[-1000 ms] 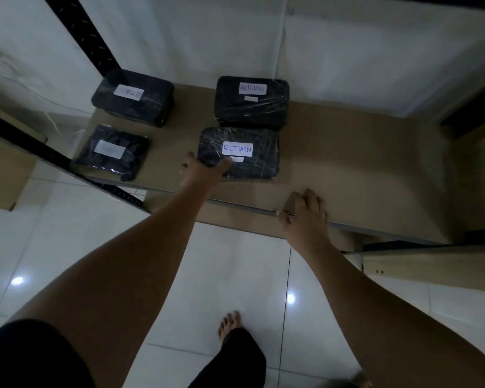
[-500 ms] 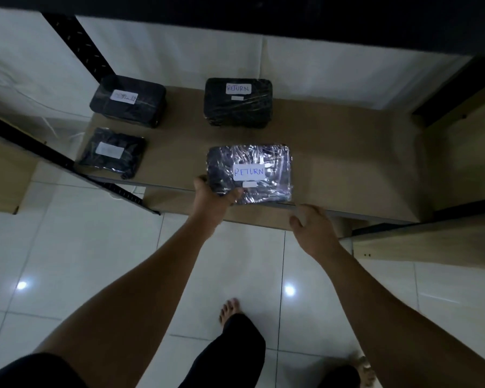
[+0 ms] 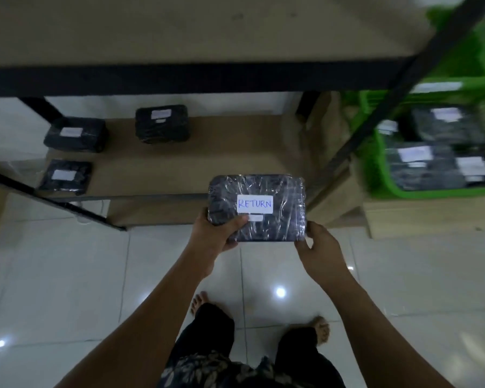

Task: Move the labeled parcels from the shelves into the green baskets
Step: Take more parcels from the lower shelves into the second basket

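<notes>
left hand (image 3: 217, 233) gripped the RETURN parcel (image 3: 256, 208), right hand (image 3: 318, 247) steadied its corner | green basket (image 3: 381, 189) off to the right already had several | three parcels (image 3: 161, 124) left on the shelf (image 3: 207, 161) beyond

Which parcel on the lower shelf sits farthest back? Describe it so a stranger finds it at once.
Look at the lower shelf under the dark crossbar. Three black wrapped parcels lie there; the two at the left end stand one behind the other. The one you want stands alone nearer the middle, against the back wall.

Black parcel (image 3: 256, 208), green basket (image 3: 375, 175)
</notes>
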